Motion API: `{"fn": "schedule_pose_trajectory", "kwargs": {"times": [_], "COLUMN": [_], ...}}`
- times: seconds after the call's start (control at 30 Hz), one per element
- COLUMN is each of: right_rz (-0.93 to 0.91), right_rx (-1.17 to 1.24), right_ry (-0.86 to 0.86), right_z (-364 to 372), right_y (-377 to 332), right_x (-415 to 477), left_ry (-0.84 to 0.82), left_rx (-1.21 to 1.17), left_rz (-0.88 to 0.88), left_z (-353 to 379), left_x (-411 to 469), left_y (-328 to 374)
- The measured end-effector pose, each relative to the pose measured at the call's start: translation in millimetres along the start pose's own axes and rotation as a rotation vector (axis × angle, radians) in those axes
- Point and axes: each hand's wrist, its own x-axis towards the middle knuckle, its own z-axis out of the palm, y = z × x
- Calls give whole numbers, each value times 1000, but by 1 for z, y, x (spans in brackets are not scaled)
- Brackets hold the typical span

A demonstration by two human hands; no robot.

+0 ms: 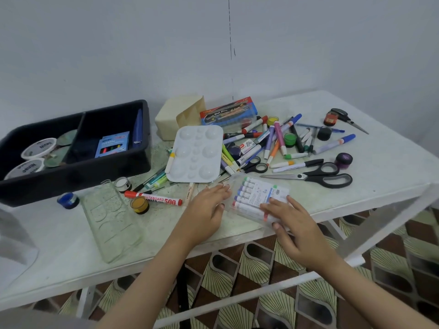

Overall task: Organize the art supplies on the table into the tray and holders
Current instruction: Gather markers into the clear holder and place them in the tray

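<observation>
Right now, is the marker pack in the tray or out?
Out. The marker pack lies on the table, apart from the black tray.

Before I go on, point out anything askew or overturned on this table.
The white palette seems upside down, wells bulging up, resting on markers. The cream holder lies tipped on its side by the black tray.
</observation>
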Motion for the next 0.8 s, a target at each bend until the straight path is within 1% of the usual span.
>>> {"fn": "schedule_pose_trajectory", "kwargs": {"times": [0.1, 0.2, 0.37, 0.47, 0.53, 0.6, 0.8], "right_rz": [-27, -54, -25, -6, -33, -60, -97], "right_rx": [-40, -69, -59, -28, -55, -100, -121], "right_ry": [-13, -28, -49, -75, -122, -142, -82], "right_z": [0, -1, -2, -5, -8, -9, -7], "right_y": [6, 11, 17, 20, 23, 25, 27], "right_x": [1, 1, 6, 10, 11, 12, 16], "left_ry": [40, 46, 45, 83, 106, 93, 132], "left_rx": [17, 6, 9, 122, 161, 198, 274], "left_rz": [26, 23, 19, 42, 70, 103, 110], "left_z": [3, 5, 4, 4, 3, 2, 3], "left_x": [-7, -14, -24, -29, -31, -31, -27], "left_y": [-2, -2, -5, -2, 1, 2, 3]}}
